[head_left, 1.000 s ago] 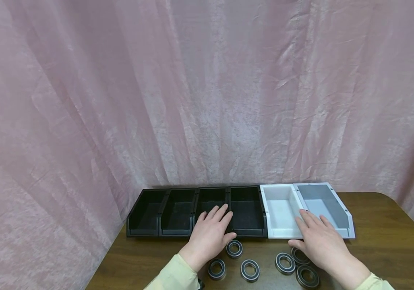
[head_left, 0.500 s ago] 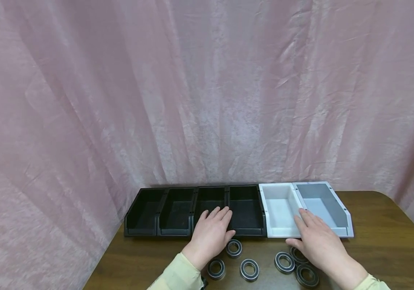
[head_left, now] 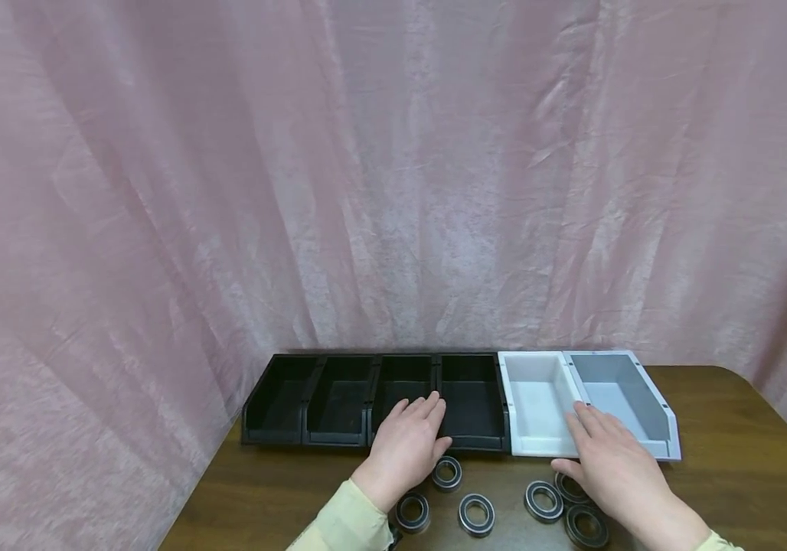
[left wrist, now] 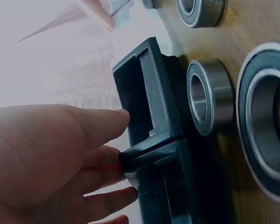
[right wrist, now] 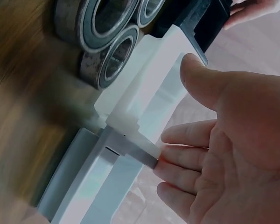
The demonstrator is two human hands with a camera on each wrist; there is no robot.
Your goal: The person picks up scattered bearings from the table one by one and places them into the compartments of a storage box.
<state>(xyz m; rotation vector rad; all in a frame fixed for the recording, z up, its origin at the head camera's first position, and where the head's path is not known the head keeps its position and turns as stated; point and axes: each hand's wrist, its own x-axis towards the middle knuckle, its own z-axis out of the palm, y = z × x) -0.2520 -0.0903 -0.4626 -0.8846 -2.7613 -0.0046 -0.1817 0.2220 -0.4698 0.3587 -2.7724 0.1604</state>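
My left hand (head_left: 403,451) reaches over the front of the black bins (head_left: 338,438), fingers straight and together. In the left wrist view its fingertips meet the divider between two black bins. My right hand (head_left: 614,467) lies over the front where the white bin (head_left: 538,405) joins the grey bin (head_left: 617,398). Its fingers are extended, fingertips right at that join in the right wrist view. Neither hand grips anything. A ball bearing (head_left: 447,474) sits close below my left thumb. Another bearing (head_left: 574,487) is partly hidden under my right hand, beside a larger bearing (head_left: 586,526).
More bearings lie flat on the wooden table (head_left: 745,459): one bearing (head_left: 412,512) by the left sleeve, one bearing (head_left: 477,515) in the middle and one bearing (head_left: 543,501) further right. A pink curtain (head_left: 393,191) hangs right behind the row of bins.
Both hands stay at the bins with fingers extended. The left wrist and sleeve have shifted slightly right, and the row of bins looks slightly turned in the head view. The bearings stay put.
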